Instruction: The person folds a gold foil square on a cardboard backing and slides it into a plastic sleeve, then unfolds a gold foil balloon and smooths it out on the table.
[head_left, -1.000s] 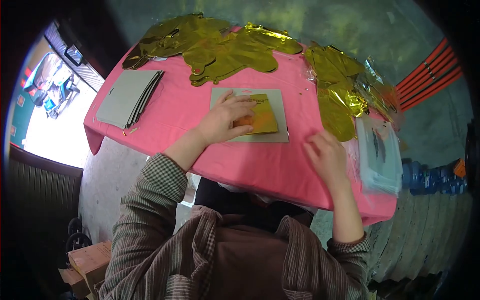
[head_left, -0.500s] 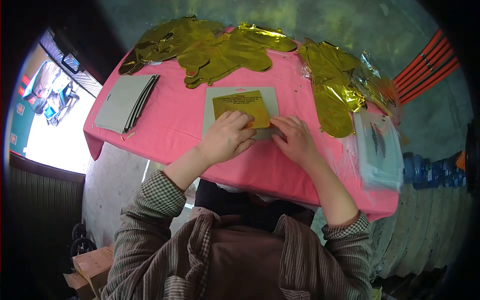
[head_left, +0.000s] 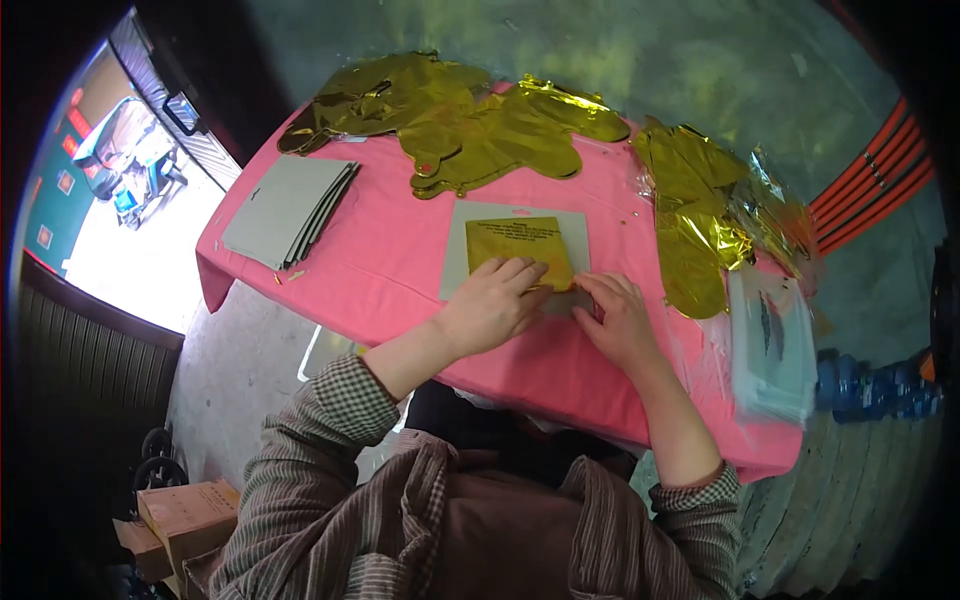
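A folded gold foil balloon (head_left: 510, 238) with lines of dark printed text lies on a grey-white card (head_left: 455, 235) that has a hang hole at its top edge. My left hand (head_left: 497, 303) rests over the foil's lower part, its fingers stretched out and pressing down. At the foil's lower right corner, the fingertips of my right hand (head_left: 617, 318) touch the edge, with the thumb apart from the index finger. The lower part of the card is partly hidden under both hands.
Flat gold foil balloons (head_left: 500, 140) spread along the back of the pink-covered table (head_left: 390, 235), with more foil (head_left: 695, 220) on the right. A stack of grey cards (head_left: 285, 215) lies left. Clear plastic bags (head_left: 775, 345) are piled at the right edge.
The whole view has shifted, so the table appears further right and lower. My left hand's fingers have straightened across the foil; my right hand stays at its lower right corner.
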